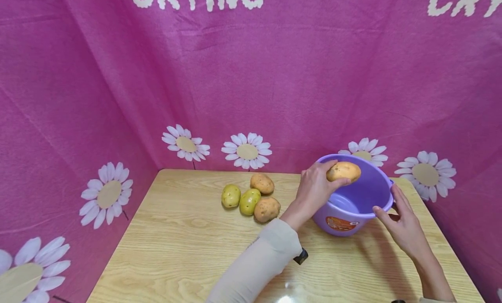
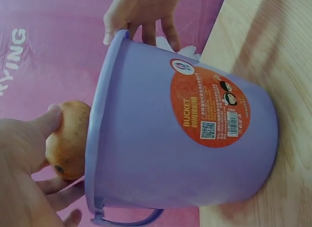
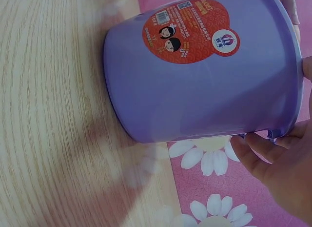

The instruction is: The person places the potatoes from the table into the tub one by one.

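Note:
A brown potato (image 1: 345, 171) is pinched between the thumb and fingers of my left hand (image 1: 315, 183), over the mouth of a purple bucket (image 1: 331, 212). In the left wrist view the potato (image 2: 69, 139) shows at the bucket's rim, with a dark spot on its skin. My right hand (image 1: 405, 226) grips the bucket's right rim, thumb on the near side and fingers outside by the handle mount. An orange label (image 2: 212, 104) is on the bucket's side. The visible part of the bucket's inside shows bare purple plastic; the rest is hidden.
Left of the bucket, two brown potatoes (image 1: 267, 209) and two yellow-green potatoes (image 1: 249, 202) lie grouped on the wooden table (image 1: 176, 242). A pink cloth (image 1: 251, 85) with white daisies hangs behind and beside the table. The bucket stands near the back right edge.

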`<act>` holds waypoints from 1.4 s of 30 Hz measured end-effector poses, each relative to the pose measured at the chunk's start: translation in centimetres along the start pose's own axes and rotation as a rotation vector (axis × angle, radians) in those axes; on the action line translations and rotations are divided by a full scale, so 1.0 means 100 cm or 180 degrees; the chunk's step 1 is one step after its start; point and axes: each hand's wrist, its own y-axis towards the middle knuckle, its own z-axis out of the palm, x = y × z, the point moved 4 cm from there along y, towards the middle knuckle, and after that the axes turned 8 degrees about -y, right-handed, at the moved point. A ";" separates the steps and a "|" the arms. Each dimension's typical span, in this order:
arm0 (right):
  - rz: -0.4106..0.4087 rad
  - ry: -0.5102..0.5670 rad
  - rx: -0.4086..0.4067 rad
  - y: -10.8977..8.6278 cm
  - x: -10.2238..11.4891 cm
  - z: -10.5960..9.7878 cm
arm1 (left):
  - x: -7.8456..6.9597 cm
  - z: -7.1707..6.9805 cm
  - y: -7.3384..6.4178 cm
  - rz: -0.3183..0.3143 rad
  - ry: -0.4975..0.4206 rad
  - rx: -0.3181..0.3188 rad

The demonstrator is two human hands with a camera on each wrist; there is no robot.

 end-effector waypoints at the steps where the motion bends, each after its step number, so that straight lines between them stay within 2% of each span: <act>1: 0.0000 -0.0004 -0.0001 0.000 0.000 0.000 | 0.001 0.001 -0.001 -0.0007 0.0079 0.0015; 6: -0.0017 -0.0011 -0.0011 0.000 -0.002 0.001 | 0.008 0.005 -0.004 0.0057 0.0351 0.0065; 13: -0.0039 -0.0006 -0.0021 0.001 -0.003 0.001 | 0.018 0.004 -0.008 0.0151 0.0134 0.0061; 21: -0.0012 -0.0013 -0.0006 0.001 -0.001 0.000 | 0.027 -0.006 -0.012 0.0074 -0.0070 0.0080; 26: -0.0037 -0.0036 -0.0010 0.001 -0.002 0.000 | 0.040 -0.022 -0.016 0.0076 -0.0186 -0.0012; 35: -0.0012 -0.0016 0.0034 0.001 0.000 -0.002 | 0.075 -0.059 -0.027 -0.0224 -0.0263 -0.0047; 39: -0.0022 -0.0028 0.0047 0.002 -0.001 -0.001 | 0.093 -0.078 -0.033 -0.0280 -0.0211 -0.0146; 42: -0.0025 -0.0030 0.0060 0.001 -0.002 0.000 | 0.107 -0.092 -0.039 -0.0418 -0.0238 -0.0200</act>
